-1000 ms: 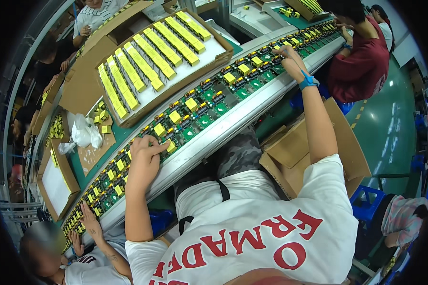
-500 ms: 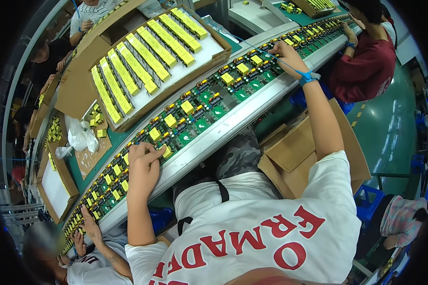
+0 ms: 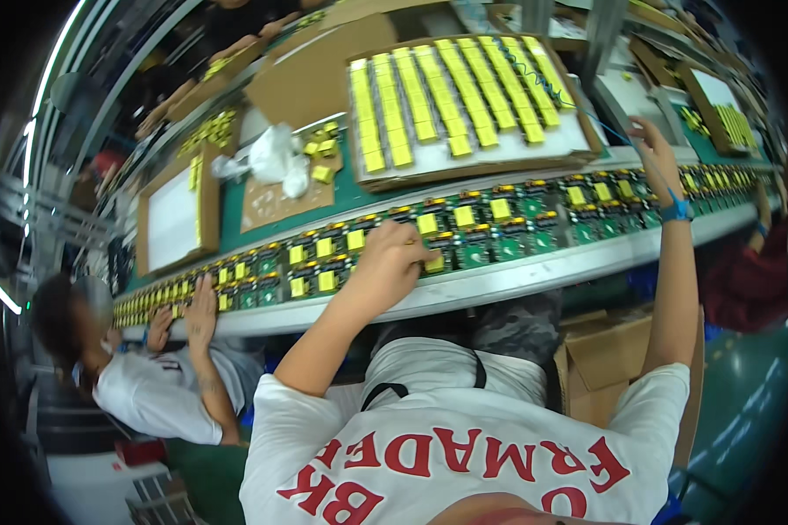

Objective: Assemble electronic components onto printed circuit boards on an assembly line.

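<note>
My left hand (image 3: 385, 267) rests over the line of circuit boards, its fingers bent and closed on a small yellow transformer (image 3: 434, 262) in the near row. That transformer sits down at board level, partly covered by the fingertips. Green boards (image 3: 508, 249) with black and yellow parts lie around it, and more yellow transformers (image 3: 464, 216) stand along the far row. My right hand (image 3: 655, 153) is over the line farther right, beside the corner of the big carton, with its fingers curled. What it holds, if anything, is too blurred to make out. A blue strap (image 3: 677, 210) circles that wrist.
Behind the line lies a shallow carton (image 3: 490, 166) with rows of yellow transformers. Left of it are a white plastic bag (image 3: 280, 157) and loose transformers (image 3: 322, 173). A metal rail (image 3: 499, 282) edges the line. Co-workers' hands (image 3: 200, 315) are at the left; another person (image 3: 744, 284) is at right.
The whole view has swung round, so the line now runs more level across it. My left hand stays at the same transformer. My right hand remains over the line near the carton's corner.
</note>
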`<act>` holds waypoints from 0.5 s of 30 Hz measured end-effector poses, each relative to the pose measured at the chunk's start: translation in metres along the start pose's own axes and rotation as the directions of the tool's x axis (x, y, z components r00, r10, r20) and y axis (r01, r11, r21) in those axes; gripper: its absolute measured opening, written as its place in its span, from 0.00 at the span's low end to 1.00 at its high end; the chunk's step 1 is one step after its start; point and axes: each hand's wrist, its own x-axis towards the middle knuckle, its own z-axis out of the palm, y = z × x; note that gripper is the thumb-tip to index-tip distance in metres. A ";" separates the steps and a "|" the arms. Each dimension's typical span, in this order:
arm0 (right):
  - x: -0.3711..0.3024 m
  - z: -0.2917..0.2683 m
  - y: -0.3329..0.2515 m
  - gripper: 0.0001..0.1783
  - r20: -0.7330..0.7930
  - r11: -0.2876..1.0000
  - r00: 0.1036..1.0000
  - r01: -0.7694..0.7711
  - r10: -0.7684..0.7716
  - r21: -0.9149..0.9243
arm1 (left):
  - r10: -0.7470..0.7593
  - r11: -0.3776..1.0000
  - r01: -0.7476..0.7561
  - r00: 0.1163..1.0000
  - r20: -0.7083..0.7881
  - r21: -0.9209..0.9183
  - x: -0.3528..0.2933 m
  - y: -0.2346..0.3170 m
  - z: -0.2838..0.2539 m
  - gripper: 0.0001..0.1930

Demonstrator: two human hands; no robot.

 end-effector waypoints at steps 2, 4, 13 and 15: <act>0.032 0.011 -0.014 0.23 0.028 0.999 0.998 -0.052 0.052 -0.006 | -0.022 0.999 0.023 1.000 -0.014 0.035 -0.005 0.003 0.000 0.17; 0.060 0.029 -0.044 0.23 0.076 0.990 0.988 -0.136 0.138 -0.032 | -0.019 0.998 0.019 1.000 -0.010 0.056 -0.006 0.006 0.000 0.18; 0.153 0.072 -0.031 0.32 -0.092 0.980 0.994 -0.079 0.063 -0.185 | -0.029 0.993 0.060 0.961 -0.276 0.103 -0.012 0.015 0.034 0.14; 0.146 0.061 -0.040 0.33 -0.022 0.969 0.973 -0.231 0.230 -0.090 | -0.099 0.983 0.145 0.934 -0.343 0.112 -0.015 0.018 0.040 0.11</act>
